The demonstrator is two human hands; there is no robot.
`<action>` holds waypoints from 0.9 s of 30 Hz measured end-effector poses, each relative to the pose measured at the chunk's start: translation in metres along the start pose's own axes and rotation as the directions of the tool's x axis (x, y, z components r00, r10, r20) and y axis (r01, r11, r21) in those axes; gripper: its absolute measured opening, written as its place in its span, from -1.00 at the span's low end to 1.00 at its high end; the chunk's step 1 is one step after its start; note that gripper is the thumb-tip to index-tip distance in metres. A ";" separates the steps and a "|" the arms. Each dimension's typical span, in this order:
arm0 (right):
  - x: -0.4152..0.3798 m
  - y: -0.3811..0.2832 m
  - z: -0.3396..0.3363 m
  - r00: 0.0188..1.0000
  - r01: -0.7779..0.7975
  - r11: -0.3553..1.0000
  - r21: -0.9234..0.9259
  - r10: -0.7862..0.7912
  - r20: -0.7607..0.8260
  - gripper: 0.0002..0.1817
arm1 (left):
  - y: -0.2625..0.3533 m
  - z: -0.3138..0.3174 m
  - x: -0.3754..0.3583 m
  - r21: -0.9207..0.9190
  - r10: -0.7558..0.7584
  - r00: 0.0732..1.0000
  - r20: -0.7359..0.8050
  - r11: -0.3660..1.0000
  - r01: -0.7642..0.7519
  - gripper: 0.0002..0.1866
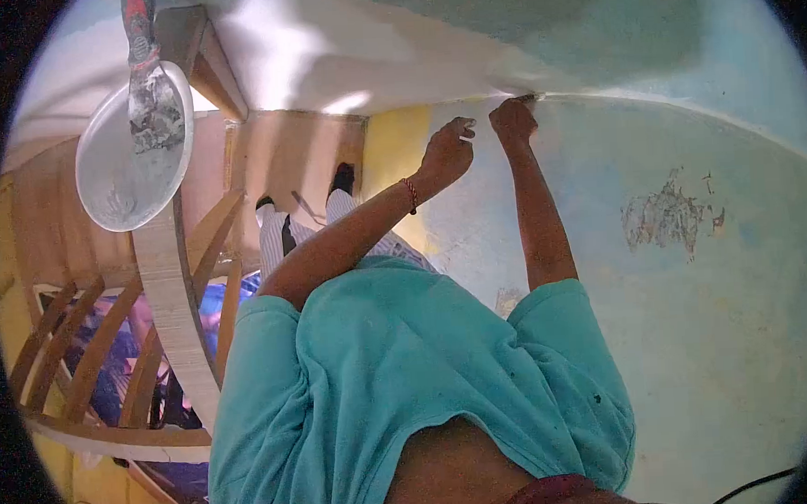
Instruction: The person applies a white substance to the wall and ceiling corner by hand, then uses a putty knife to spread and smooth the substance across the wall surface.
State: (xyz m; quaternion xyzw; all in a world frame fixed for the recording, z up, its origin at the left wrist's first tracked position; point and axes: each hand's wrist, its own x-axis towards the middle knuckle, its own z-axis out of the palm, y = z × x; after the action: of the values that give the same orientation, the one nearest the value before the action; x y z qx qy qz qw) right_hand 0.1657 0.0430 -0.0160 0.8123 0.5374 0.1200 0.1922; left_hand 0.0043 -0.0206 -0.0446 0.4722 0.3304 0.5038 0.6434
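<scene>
My right hand (513, 121) is closed right at the seam between two painted walls. A small dark edge shows beside its fingers, but I cannot tell what it grips. Close by on its left, my left hand (450, 154) hovers in front of the wall, fingers loosely curled and a gap between thumb and fingertips. A red beaded bracelet (411, 195) circles that wrist. The blue-green wall (582, 170) carries faded paint, and a flaked patch (674, 217) exposes rough material right of my arms.
At the upper left, a putty knife (155, 110) with a smeared blade lies across a white bowl (97, 190). Below it runs a curved wooden railing (171, 437) with several slats. My feet stand on brown boards (275, 154). A dark cable (753, 485) crosses the lower right.
</scene>
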 end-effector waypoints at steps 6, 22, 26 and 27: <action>0.001 -0.002 0.023 0.987 0.105 0.993 0.048 -0.110 0.115 -0.24 | -0.003 -0.003 0.001 0.024 -0.040 0.999 0.021 0.999 0.040 -0.58; -0.015 0.022 -0.052 0.968 -0.071 0.994 -0.082 0.049 -0.246 -0.23 | 0.007 0.003 0.006 0.055 -0.020 0.997 0.080 0.998 0.015 -0.58; 0.001 0.021 -0.005 0.989 -0.018 0.998 -0.058 0.009 -0.148 -0.23 | 0.004 -0.003 0.006 0.008 0.034 0.999 0.040 0.999 -0.035 -0.56; 0.005 0.021 0.007 0.994 -0.019 0.998 -0.062 0.012 -0.112 -0.23 | 0.003 -0.004 0.006 -0.016 0.041 0.999 0.020 0.999 -0.040 -0.55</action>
State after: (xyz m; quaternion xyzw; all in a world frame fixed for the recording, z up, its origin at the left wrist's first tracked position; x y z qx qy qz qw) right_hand 0.1877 0.0396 -0.0130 0.8020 0.5371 0.1835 0.1862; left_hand 0.0015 -0.0138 -0.0431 0.4791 0.3103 0.5144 0.6400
